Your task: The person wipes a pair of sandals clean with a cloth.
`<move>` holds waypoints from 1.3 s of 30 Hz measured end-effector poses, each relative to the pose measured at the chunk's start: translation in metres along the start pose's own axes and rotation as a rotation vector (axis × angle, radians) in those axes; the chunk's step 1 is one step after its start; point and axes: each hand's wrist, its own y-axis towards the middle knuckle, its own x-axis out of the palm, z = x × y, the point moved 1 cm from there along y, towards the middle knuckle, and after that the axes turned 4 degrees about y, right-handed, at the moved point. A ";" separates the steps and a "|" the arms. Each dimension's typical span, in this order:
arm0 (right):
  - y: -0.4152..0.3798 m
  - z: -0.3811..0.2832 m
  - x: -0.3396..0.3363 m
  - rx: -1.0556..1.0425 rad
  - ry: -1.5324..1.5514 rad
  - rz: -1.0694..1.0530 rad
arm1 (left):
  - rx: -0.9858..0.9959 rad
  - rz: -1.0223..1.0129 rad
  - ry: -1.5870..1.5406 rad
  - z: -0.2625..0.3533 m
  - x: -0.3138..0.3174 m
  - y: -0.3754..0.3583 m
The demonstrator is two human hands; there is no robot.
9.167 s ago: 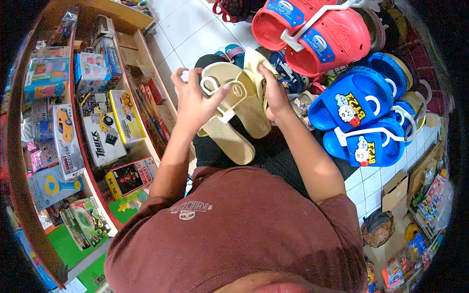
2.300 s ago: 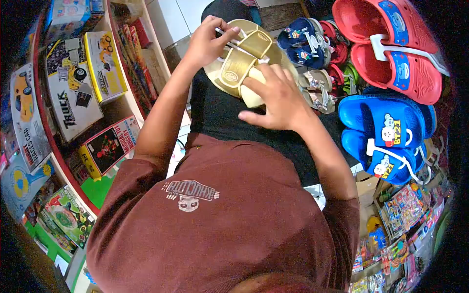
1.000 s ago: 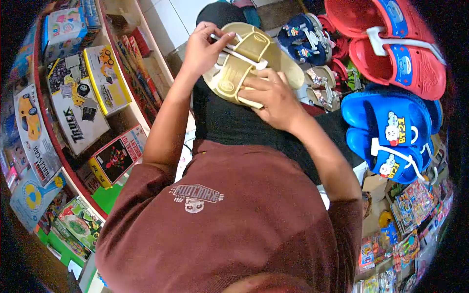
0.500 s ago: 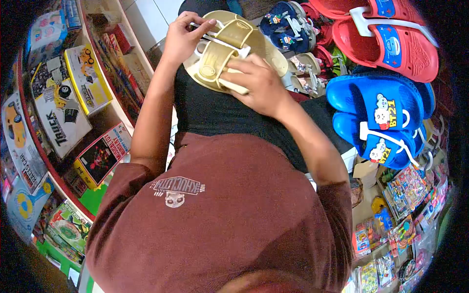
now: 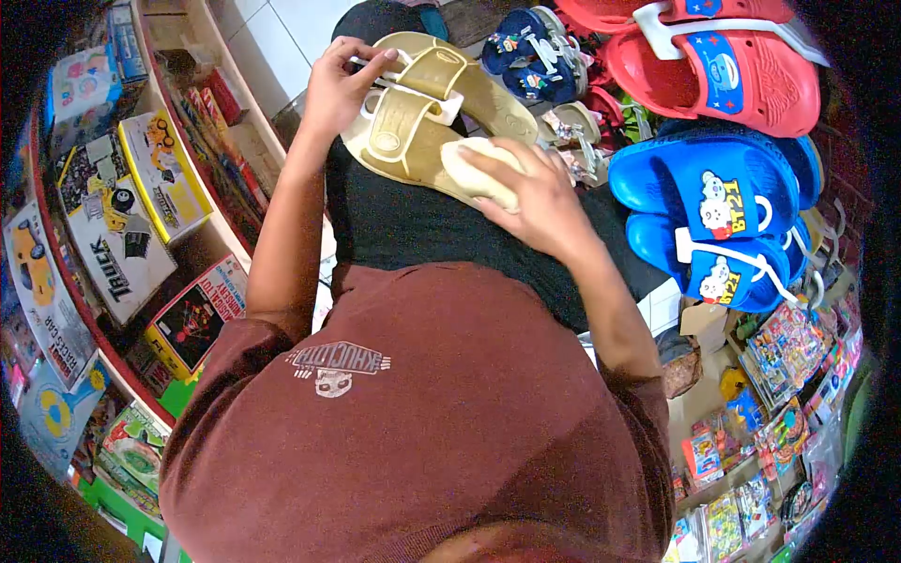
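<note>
A pair of olive-tan slide sandals point(image 5: 404, 122) lies across the dark-clothed lap, joined by a white plastic hanger point(image 5: 441, 111) through the straps. My left hand point(image 5: 340, 89) pinches the hanger's end at the upper left of the pair. Pressed under the fingers of my right hand point(image 5: 542, 197) is a pale cream pad point(image 5: 481, 172), which looks like a sponge or a folded cloth. It rests against the footbed of the nearer sandal, toward the heel. Part of the pad is hidden by the fingers.
Blue slides point(image 5: 718, 206) and red clogs point(image 5: 709, 80) hang to the right. Small navy sandals point(image 5: 533, 56) sit beyond the pair. Boxed toys point(image 5: 113, 225) fill a shelf on the left. Packaged small goods point(image 5: 784, 361) are at lower right.
My right hand has moved right with the cream pad, from beside the nearer strap to the heel part of the sandal. My left hand keeps its pinch on the hanger.
</note>
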 end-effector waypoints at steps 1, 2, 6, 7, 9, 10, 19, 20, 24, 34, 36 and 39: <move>0.002 -0.002 0.003 0.003 -0.048 0.017 | -0.010 -0.004 0.014 0.002 -0.001 0.001; 0.006 -0.007 0.003 0.008 -0.084 0.060 | 0.006 0.005 -0.011 0.002 -0.001 0.002; 0.025 -0.028 0.014 0.010 -0.203 0.147 | -0.040 -0.022 -0.030 -0.004 -0.001 0.000; 0.028 -0.031 0.021 -0.022 -0.194 0.131 | -0.070 -0.031 -0.014 -0.004 -0.001 0.003; 0.024 -0.035 0.020 -0.098 -0.175 0.080 | -0.068 -0.031 -0.031 -0.002 -0.002 0.002; 0.017 -0.031 0.018 -0.113 -0.108 0.058 | -0.071 -0.028 -0.039 -0.001 -0.003 0.001; -0.029 0.024 0.002 0.277 0.558 0.088 | -0.058 0.004 -0.075 -0.011 -0.002 0.002; -0.027 0.028 0.006 0.319 0.667 0.134 | -0.075 -0.008 -0.069 -0.014 -0.002 0.002; -0.028 0.038 0.008 0.328 0.830 0.054 | -0.123 -0.085 -0.048 -0.009 -0.011 -0.002; 0.009 0.022 0.001 0.564 0.453 -0.142 | 0.023 -0.120 0.401 0.038 -0.030 -0.011; 0.025 0.018 0.017 0.408 0.274 -0.006 | -0.202 -0.161 0.626 0.060 -0.025 -0.010; 0.040 0.012 0.038 0.183 0.216 0.263 | -0.356 -0.107 0.845 0.071 -0.005 -0.012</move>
